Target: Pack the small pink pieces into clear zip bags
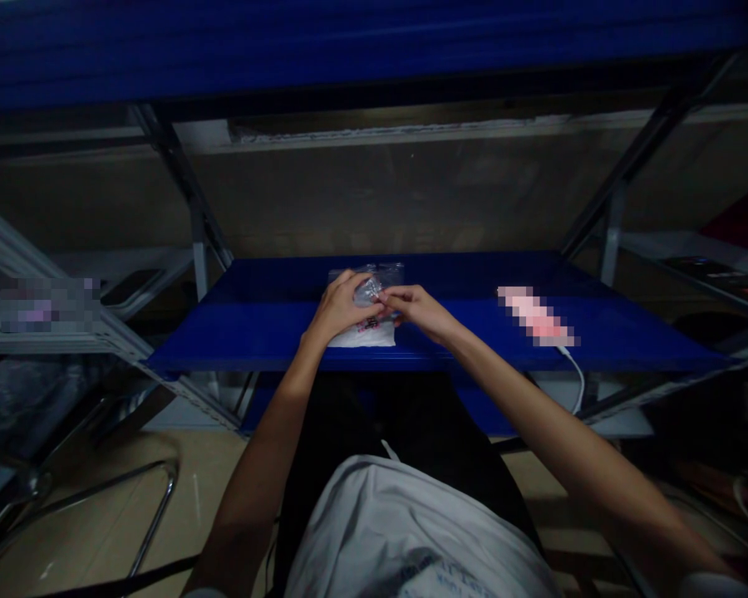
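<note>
A clear plastic bag (365,335) with white contents and some pink and black print lies flat on the blue shelf (274,324) in front of me. My left hand (346,307) curls over the bag's left and upper part, its thumb reaching toward my other hand. At the bag's right side, my right hand (420,310) pinches the clear film with thumb and forefinger. The two hands' fingertips nearly meet near the middle of the bag. My fingers hide part of the bag and its print.
To the right lies a blurred-out pink device (536,316) with a white cable (579,378) hanging over the shelf's front edge. A second blue shelf (374,50) spans overhead. Metal posts stand on both sides. Dark phone-like objects rest on neighbouring shelves, and a chair frame (155,498) is at lower left.
</note>
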Available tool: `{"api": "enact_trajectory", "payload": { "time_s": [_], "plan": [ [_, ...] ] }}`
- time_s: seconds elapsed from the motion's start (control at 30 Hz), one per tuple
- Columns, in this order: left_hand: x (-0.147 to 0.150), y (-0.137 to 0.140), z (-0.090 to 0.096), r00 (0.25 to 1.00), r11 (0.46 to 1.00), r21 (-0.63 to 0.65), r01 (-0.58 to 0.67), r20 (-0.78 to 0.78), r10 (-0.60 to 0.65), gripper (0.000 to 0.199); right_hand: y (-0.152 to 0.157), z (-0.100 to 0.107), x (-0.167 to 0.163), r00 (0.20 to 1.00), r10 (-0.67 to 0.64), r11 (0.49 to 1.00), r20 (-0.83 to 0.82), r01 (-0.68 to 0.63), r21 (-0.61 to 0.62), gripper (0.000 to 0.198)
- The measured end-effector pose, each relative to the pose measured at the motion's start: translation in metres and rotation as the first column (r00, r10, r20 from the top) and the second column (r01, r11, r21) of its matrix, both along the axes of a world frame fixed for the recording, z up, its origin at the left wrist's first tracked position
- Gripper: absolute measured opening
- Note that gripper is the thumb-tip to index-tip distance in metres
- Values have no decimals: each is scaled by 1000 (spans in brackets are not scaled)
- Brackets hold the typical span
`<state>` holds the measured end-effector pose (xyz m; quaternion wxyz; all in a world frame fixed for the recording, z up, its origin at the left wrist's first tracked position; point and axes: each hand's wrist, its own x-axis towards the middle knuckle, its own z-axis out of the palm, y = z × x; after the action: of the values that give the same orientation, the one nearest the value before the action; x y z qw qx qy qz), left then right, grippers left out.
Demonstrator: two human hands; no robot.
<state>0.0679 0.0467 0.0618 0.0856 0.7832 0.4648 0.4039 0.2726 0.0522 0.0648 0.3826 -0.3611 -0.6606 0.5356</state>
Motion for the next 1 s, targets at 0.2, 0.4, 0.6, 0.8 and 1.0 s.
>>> {"api": "enact_trajectory", "payload": {
  "time_s": [0.2, 0.4, 0.6, 0.8, 1.0],
  "plan": [
    [0, 2, -5, 996, 997, -18, -78, -44, 77, 61, 6, 2, -1, 999, 45, 999, 23, -46, 17, 26],
    [-1, 2, -9, 992, 992, -26, -122, -31, 121, 52, 18, -2, 4, 998, 48, 999, 35, -48, 20, 28],
    [-16, 5, -9, 993, 993, -41, -113, -28, 112, 47, 48, -28, 8, 939, -219, 950, 265, 143, 277, 9],
    [-28, 5, -1, 996, 994, -84, -74, -49, 70, 48, 58, -56, -3, 863, -296, 897, 409, 104, 430, 8],
    [-37, 5, 4, 999, 992, -122, -15, -38, 10, 54, 60, -59, -3, 846, -291, 907, 446, 96, 411, 13]
  ]
}}
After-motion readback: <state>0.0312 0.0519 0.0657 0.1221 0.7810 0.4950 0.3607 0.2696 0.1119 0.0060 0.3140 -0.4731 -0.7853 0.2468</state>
